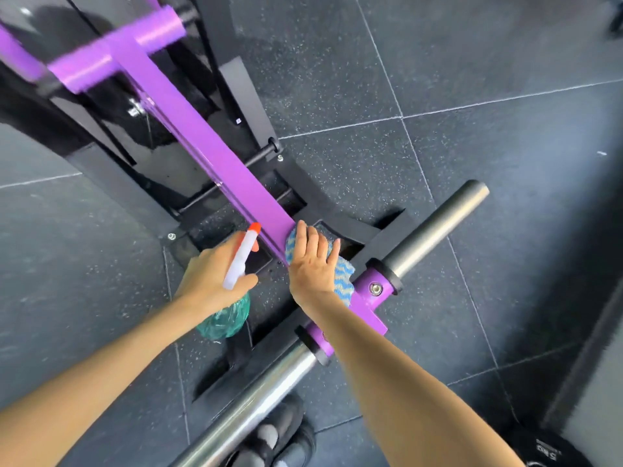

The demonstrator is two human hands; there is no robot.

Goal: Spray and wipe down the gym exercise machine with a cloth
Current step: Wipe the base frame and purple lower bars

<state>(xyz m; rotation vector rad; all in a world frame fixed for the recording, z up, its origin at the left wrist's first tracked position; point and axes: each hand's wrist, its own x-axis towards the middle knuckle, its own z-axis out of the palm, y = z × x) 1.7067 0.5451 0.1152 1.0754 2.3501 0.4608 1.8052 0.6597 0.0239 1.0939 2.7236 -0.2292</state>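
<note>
A purple lever arm (pixel 202 143) of the gym machine runs from the upper left down to the middle of the view. My right hand (pixel 312 261) lies flat with straight fingers on a blue and yellow striped cloth (pixel 342 278), pressing it onto the arm's lower end. My left hand (pixel 215 274) grips a spray bottle (pixel 241 257) with a white head, an orange nozzle tip and a green body, held just left of the arm, nozzle pointing up the arm.
Steel weight pegs (pixel 438 227) (pixel 256 399) stick out on both sides of the arm's end. The black machine frame (pixel 236 92) stands on dark rubber floor tiles (pixel 488 79). A black weight plate (pixel 549 449) lies at the bottom right. My shoe (pixel 276 436) shows at the bottom.
</note>
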